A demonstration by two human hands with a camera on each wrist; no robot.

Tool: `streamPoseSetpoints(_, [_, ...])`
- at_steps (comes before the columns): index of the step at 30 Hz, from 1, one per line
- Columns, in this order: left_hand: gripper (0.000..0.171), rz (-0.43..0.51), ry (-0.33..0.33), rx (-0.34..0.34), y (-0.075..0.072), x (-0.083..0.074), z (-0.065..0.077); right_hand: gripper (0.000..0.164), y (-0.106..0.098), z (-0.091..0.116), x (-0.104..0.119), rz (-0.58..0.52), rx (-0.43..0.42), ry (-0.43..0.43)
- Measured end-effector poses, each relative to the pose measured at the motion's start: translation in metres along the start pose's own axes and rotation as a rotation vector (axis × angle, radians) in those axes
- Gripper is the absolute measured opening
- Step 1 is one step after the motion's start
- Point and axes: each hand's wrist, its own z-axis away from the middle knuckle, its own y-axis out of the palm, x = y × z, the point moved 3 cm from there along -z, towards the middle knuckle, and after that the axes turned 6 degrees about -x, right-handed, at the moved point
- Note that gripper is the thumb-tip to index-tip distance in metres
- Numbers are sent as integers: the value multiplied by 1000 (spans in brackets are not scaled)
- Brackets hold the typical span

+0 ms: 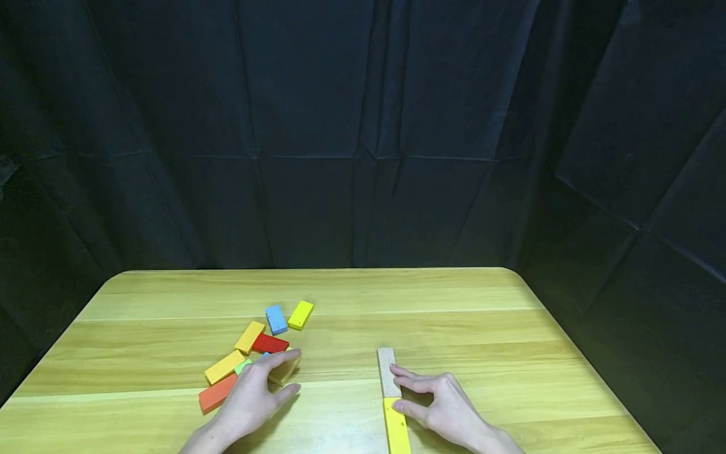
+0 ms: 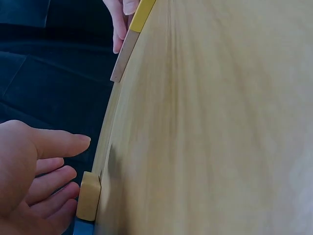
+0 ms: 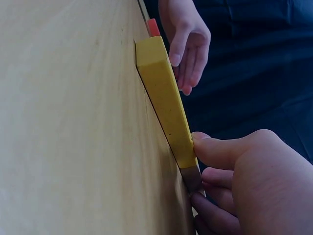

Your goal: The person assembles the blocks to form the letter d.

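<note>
My left hand hovers over the pile at the left, thumb and fingers spread apart. Between them lies a plain wood block, which in the left wrist view appears as a tan block close to the fingertips, apparently not gripped. To the right, a pale wood block and a yellow block lie end to end in a row. My right hand touches this row along its right side: the thumb is at the yellow block, the fingers at the pale block.
Around the left hand lie a red block, an orange-red block, two yellow-orange blocks and a partly hidden green block. Farther back are a blue block and a yellow block. Dark curtains hang behind the wooden table.
</note>
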Motion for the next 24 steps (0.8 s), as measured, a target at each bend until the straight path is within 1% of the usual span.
streamPoseSetpoints(10, [54, -14, -6, -3, -1, -2, 1, 46, -1, 0, 2, -19, 4, 16])
streamPoseSetpoints(24, [54, -33, 2, 2, 0, -1, 1, 45, 0, 0, 2, -6, -3, -3])
